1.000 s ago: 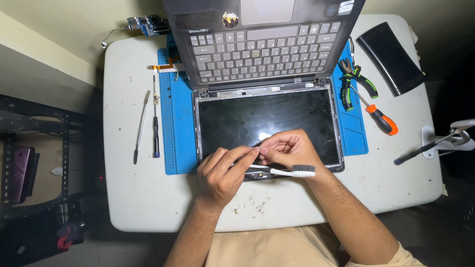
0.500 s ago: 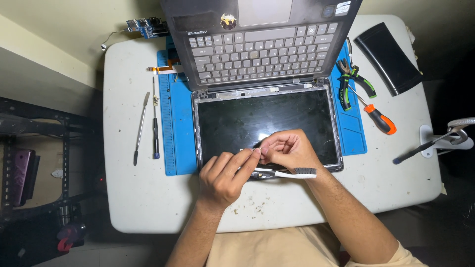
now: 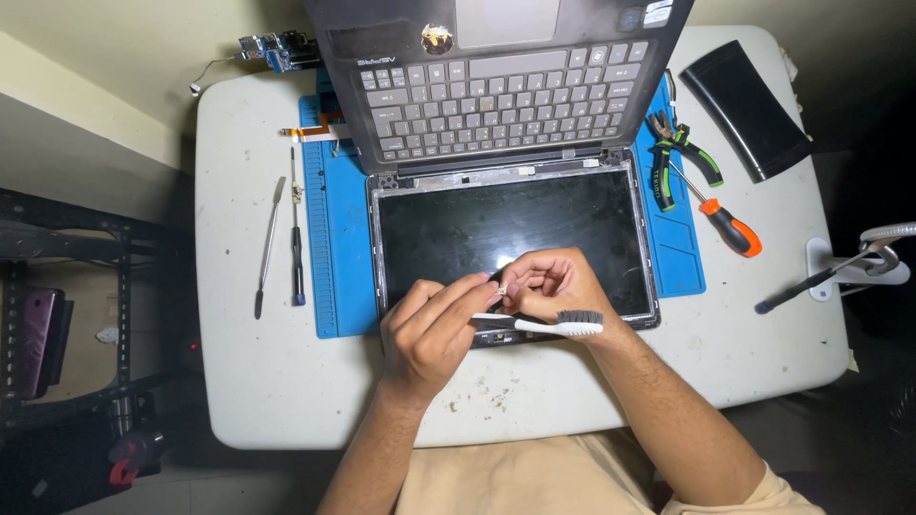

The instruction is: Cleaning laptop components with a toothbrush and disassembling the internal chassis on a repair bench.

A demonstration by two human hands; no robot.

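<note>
A dark laptop lies opened flat on a blue mat (image 3: 334, 238), keyboard (image 3: 496, 95) far from me and bare screen panel (image 3: 506, 229) near me. Both hands meet over the screen's lower edge. My right hand (image 3: 558, 286) pinches a small pale part (image 3: 499, 284) between its fingertips. My left hand (image 3: 429, 334) reaches its fingertips to the same part and grips the handle of a white toothbrush (image 3: 549, 326), whose dark bristles point right under my right wrist.
A thin metal pry tool (image 3: 269, 243) and a slim screwdriver (image 3: 297, 229) lie left of the mat. Green-handled pliers (image 3: 682, 157), an orange-handled screwdriver (image 3: 725, 224) and a black flat case (image 3: 744, 105) lie right. A small circuit board (image 3: 277, 48) sits back left, a lamp arm (image 3: 840, 267) right.
My two hands have stayed over the screen's lower edge, with only small finger movements around the pale part. The toothbrush has barely shifted.
</note>
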